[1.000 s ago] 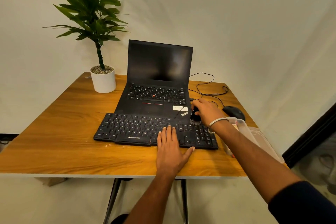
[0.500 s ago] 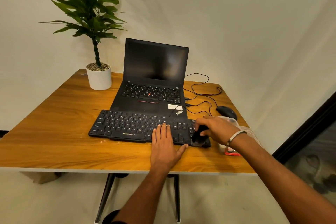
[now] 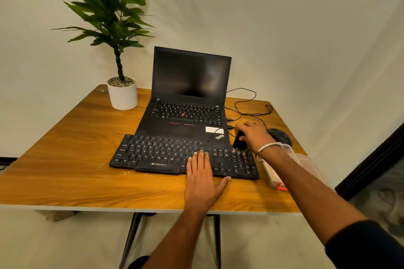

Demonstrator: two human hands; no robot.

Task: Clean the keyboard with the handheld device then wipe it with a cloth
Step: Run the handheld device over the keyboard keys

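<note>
My left hand (image 3: 202,178) lies flat with straight fingers across the near edge of the flat black plastic keyboard (image 3: 166,155), pressing it to the orange-brown wooden table (image 3: 72,159) so it does not skid while I work. The keyboard sits in front of the open black laptop (image 3: 188,102), with its far edge overlapping the laptop's front lip, so it probably rocks a little, which is another reason I weigh it down. My right hand (image 3: 254,135) curls round the small black handheld cleaning device (image 3: 240,141) and holds it upright over the number pad at the keyboard's right end, its pale bristled tip touching the keys; I grip it from above so the tip can reach down between the keycaps. I judge the first step to be under way, with most of the keys to the left likely still to cover. The cloth I cannot pick out; it may be in the clear plastic container (image 3: 306,159) just beside my right forearm, kept within reach. The black computer mouse (image 3: 279,135) sits beyond my right hand, off the keyboard.
</note>
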